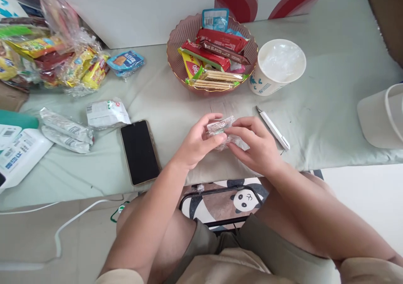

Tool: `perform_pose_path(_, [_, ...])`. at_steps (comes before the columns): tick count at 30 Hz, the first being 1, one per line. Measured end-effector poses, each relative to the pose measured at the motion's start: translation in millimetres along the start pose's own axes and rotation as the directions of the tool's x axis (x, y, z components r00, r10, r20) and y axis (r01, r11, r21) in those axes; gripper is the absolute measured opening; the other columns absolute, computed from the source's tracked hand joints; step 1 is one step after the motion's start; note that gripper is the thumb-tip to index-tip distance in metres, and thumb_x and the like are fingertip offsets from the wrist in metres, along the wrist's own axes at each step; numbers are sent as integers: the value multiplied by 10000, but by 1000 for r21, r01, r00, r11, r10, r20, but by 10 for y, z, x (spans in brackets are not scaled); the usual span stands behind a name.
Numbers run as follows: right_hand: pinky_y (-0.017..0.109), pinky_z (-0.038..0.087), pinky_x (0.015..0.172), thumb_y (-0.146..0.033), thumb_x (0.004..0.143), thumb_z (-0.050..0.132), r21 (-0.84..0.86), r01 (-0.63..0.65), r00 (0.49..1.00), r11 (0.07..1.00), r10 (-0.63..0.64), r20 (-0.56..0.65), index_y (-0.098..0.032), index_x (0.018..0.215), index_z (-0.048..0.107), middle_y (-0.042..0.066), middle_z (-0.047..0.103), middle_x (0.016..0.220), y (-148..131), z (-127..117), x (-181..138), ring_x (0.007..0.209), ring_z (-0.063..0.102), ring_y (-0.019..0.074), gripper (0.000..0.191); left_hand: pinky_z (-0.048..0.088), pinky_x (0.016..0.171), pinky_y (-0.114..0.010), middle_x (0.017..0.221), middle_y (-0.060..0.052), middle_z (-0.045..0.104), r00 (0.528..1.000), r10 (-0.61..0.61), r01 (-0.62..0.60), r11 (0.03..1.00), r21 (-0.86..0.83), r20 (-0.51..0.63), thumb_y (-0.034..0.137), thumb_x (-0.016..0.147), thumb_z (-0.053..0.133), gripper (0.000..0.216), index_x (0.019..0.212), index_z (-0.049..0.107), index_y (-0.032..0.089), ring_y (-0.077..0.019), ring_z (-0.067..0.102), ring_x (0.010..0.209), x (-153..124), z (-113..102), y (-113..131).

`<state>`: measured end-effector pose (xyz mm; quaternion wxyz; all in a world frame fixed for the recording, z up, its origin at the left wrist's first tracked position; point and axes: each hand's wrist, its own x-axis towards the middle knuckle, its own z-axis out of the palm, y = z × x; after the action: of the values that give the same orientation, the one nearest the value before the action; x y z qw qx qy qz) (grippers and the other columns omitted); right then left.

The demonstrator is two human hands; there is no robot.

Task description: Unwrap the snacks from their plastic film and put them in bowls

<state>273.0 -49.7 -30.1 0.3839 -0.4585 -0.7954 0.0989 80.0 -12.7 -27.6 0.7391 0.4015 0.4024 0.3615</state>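
Note:
Close to the table's front edge, my left hand (198, 143) grips a small clear-plastic-wrapped packet (219, 126) between thumb and fingers. From the other side, my right hand (256, 145) closes its fingertips on the same crinkled wrapping. What lies inside the packet is mostly hidden by fingers and shiny plastic. Right of my right hand lies a white utility knife (274, 129). Behind both hands stands a pink ribbed bowl (176, 61) holding red-wrapped bars, biscuit-stick packets and a blue packet. A white paper tub (264, 84) with clear plastic inside stands beside the bowl.
Left of my hands are a phone (140, 152), a white packet (107, 113), silvery packets (66, 133) and a blue snack pack (126, 62). A snack pile (53, 61) fills the back left. A white bin (378, 118) stands right; a large box (141, 11) is behind.

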Motion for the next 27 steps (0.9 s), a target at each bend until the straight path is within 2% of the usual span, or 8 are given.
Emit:
perform_pose_path(3, [368, 561, 794, -150, 945, 626, -60, 17, 994, 998, -23, -104, -278, 1023, 696, 77, 659, 1123, -7, 6, -9, 1001, 669, 211, 165, 620, 686, -276, 1029, -53, 749, 997, -52, 48, 996, -69, -63, 513, 763, 879, 503, 1109, 675, 211, -179, 725, 854, 22, 26, -13])
perform_pose_path(6, [365, 543, 788, -114, 931, 632, -99, 75, 989, 992, -87, -122, -267, 976, 648, 61, 708, 1080, -8, -42, -10, 969, 697, 205, 160, 619, 622, -280, 1002, -60, 768, 985, -22, 0, 992, -123, -172, 555, 805, 833, 480, 1094, 660, 213, -204, 746, 843, 66, 2, 5])
perform_pose_path(10, [319, 486, 705, -66, 942, 598, -33, 179, 983, 983, -180, -37, -255, 996, 602, -6, 729, 844, -32, -61, -17, 781, 692, 150, 197, 602, 591, -254, 1004, -56, 774, 955, 30, -74, 988, -138, -295, 533, 893, 741, 376, 1078, 649, 218, -187, 753, 831, 125, -100, 38])
perform_pose_path(14, [294, 482, 710, -86, 970, 573, 2, 231, 973, 973, -231, 16, -244, 999, 632, 10, 765, 905, -61, -30, -49, 783, 690, 128, 171, 623, 635, -274, 996, -36, 769, 929, 74, -137, 979, -150, -362, 538, 890, 751, 362, 1066, 648, 239, -180, 753, 840, 166, -219, 40])
perform_pose_path(18, [303, 475, 659, -190, 995, 549, 177, 223, 938, 959, -261, 230, -226, 953, 658, 5, 722, 781, -73, -64, -33, 669, 645, 130, 123, 634, 660, -307, 999, -35, 763, 900, 134, -189, 977, -94, -415, 583, 849, 785, 390, 1014, 623, 268, -212, 760, 905, 155, -271, 63])
perform_pose_path(21, [293, 502, 644, -200, 960, 609, 252, 120, 983, 960, -150, 103, -229, 984, 643, 6, 673, 773, -38, -96, 16, 695, 634, 141, 52, 615, 639, -305, 1005, -51, 767, 951, 117, -140, 988, -60, -287, 566, 764, 867, 493, 1066, 627, 260, -244, 767, 925, 90, -240, 108])
perform_pose_path(24, [345, 571, 756, -222, 910, 707, 129, 5, 995, 992, 8, -97, -241, 1131, 667, 80, 676, 1051, 38, -73, 58, 939, 671, 203, 225, 611, 699, -300, 1035, -69, 771, 999, 36, -37, 999, -24, -32, 436, 691, 946, 583, 1148, 645, 235, -243, 761, 930, 15, -182, 123])
perform_pose_path(27, [378, 586, 829, -269, 935, 698, 113, -72, 994, 991, 81, -78, -247, 1085, 714, 99, 665, 1143, 92, -42, 83, 1016, 676, 221, 152, 607, 774, -309, 1047, -73, 764, 995, 9, -14, 998, 55, 97, 323, 691, 944, 526, 1127, 669, 217, -226, 746, 933, -19, -153, 96])
